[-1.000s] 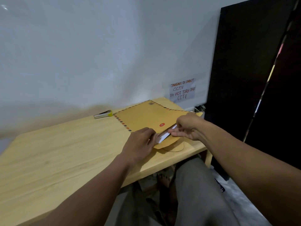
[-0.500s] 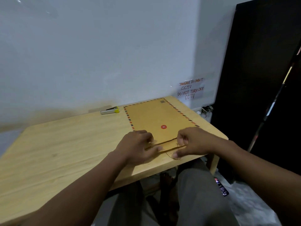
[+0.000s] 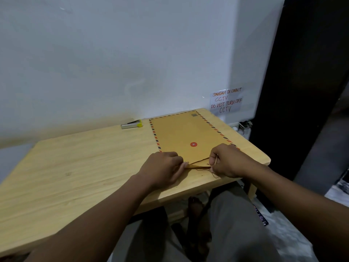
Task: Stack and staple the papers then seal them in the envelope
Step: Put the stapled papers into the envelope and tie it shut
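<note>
A brown envelope (image 3: 186, 131) with a red-and-blue striped border lies flat on the wooden table (image 3: 79, 167), a red closure disc (image 3: 193, 144) on its back. Its flap (image 3: 199, 163) at the near end is partly folded over. My left hand (image 3: 162, 170) pinches the flap's left corner. My right hand (image 3: 226, 160) pinches the flap's right side, with a thin dark string (image 3: 213, 172) trailing under it. No papers show. A silver stapler with a yellow end (image 3: 131, 124) lies by the wall, left of the envelope.
A white wall runs behind the table with a handwritten CCTV note (image 3: 226, 100) on it. A tall black panel (image 3: 302, 82) stands to the right. Cables and a socket (image 3: 242, 126) sit at the table's far right corner. My legs are under the near edge.
A second ago white papers still stuck out of the envelope's mouth between my hands. They have gone inside, the envelope lies straight, and both hands now hold the flap.
</note>
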The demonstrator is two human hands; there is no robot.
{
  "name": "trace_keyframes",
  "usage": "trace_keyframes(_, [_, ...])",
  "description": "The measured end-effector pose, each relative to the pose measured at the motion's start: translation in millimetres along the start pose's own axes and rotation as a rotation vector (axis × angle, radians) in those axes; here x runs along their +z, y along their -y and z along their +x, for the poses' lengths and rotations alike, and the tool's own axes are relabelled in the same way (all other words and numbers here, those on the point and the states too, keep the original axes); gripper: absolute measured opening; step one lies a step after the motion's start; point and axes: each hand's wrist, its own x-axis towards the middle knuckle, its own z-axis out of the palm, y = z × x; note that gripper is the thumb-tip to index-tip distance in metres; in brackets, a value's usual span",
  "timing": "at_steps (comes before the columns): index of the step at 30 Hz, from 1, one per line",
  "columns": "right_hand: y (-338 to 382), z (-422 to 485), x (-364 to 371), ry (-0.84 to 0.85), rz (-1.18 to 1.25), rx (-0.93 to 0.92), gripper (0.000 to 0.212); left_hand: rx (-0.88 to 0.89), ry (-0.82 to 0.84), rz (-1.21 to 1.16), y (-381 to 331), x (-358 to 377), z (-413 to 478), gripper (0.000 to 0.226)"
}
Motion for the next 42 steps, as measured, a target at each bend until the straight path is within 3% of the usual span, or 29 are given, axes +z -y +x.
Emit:
trace_keyframes(7, [7.8,9.0,-12.9,-0.064,-0.200,-0.013,0.006,-0.088,-0.009,0.004,2.8,-0.3,4.8,0.041])
trace_keyframes(13, [13.2,20.1,-33.2,-0.062,-0.329,-0.057,0.016,-0.151,-0.062,-0.065,9.5,2.4,1.1,0.034])
trace_keyframes(22, [16.1,26.0,-63.8,0.102,0.484,-0.012,0.011,-0.279,-0.111,-0.136,26.3,-5.8,-11.0,0.026])
trace_keyframes(25, [21.4,33.0,-64.7,0.241,0.577,0.042,0.013,-0.319,-0.022,-0.149,23.7,-7.9,-5.1,0.024])
trace_keyframes(32, [37.7,69.1,-73.8,0.225,0.105,-0.119,0.006,-0.447,0.241,-0.270,28.3,-7.4,19.7,0.055])
trace_keyframes(36, [49.9,93.5,-75.2,0.192,-0.087,-0.226,0.006,-0.566,0.361,-0.444,34.9,-10.9,33.6,0.059])
trace_keyframes(42, [59.2,137.3,-50.2,0.169,-0.499,-0.299,0.016,-0.638,0.551,-0.438,49.6,-12.4,59.5,0.056])
